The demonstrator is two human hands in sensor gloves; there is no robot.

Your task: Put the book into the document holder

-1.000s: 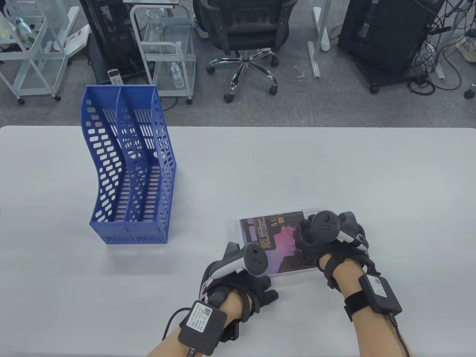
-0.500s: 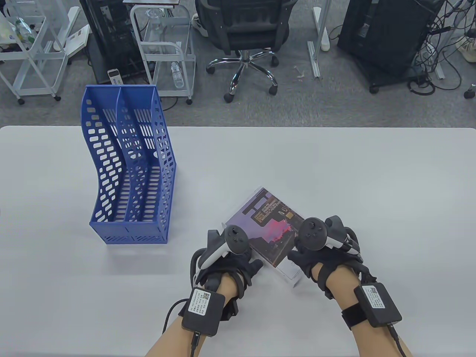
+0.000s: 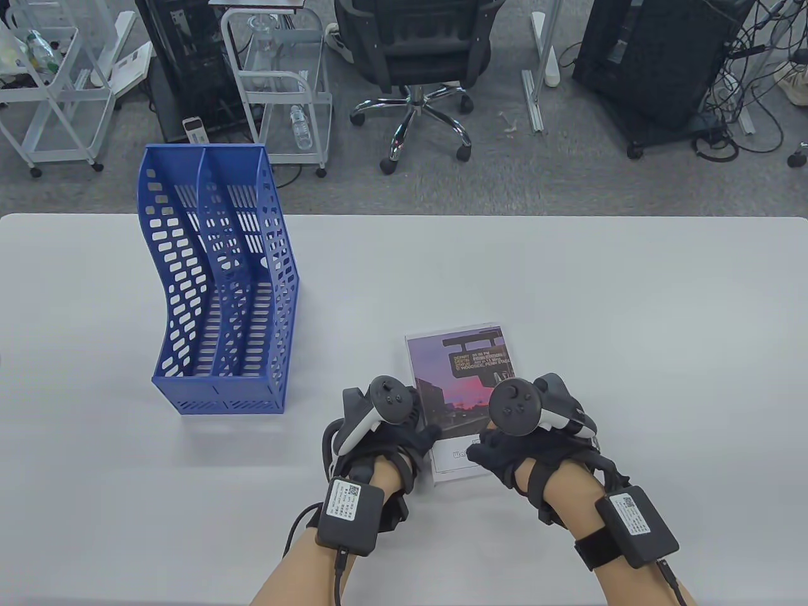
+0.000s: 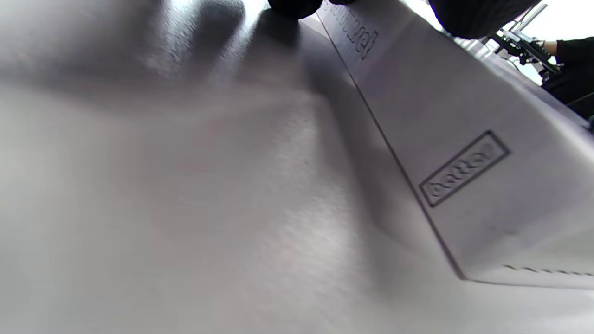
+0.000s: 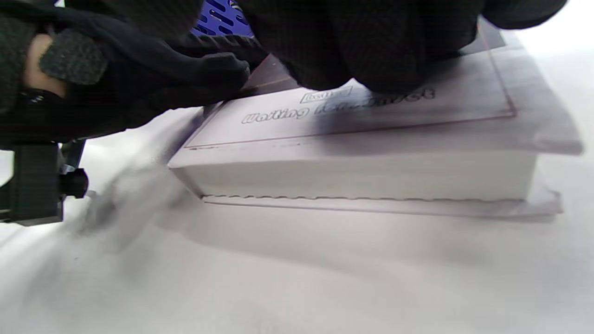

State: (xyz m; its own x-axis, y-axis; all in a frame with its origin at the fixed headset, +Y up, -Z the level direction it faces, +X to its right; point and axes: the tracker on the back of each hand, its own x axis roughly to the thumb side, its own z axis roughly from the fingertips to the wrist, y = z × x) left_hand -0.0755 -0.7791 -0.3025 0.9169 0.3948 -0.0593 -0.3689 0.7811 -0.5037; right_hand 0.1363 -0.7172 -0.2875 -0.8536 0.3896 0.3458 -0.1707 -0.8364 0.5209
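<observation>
The book [image 3: 459,391] lies flat on the counter [image 3: 568,284], low and right of centre in the table view, cover up and its long side running up the frame. It looks like a thick paperback: the right wrist view shows a deep white page block under a soft, glossy cover whose edges overhang the pages a little. I judge it moderately heavy, stiff as a closed block yet ready to fan open if lifted by one cover alone, and somewhat slippery on the smooth counter.

The left hand [image 3: 379,435] rests against the book's lower left edge, thumb touching the cover; the right hand [image 3: 517,442] presses its fingers [image 5: 371,46] on the lower right of the cover. Neither grip closes around the book (whether the left fingers curl under the edge I cannot tell).

A sound hold would pinch spine and fore-edge together, both covers squeezed shut, near the lower end, leaving the far end free to enter a slot.

The holder [image 3: 218,278], blue perforated plastic with two slots, stands upright well apart at centre left. The counter is pale grey, matte and flat. Beyond it, along the top of the frame, stand a chair [image 3: 420,57], white carts [image 3: 278,82] and computer towers [image 3: 656,57] on grey carpet.
</observation>
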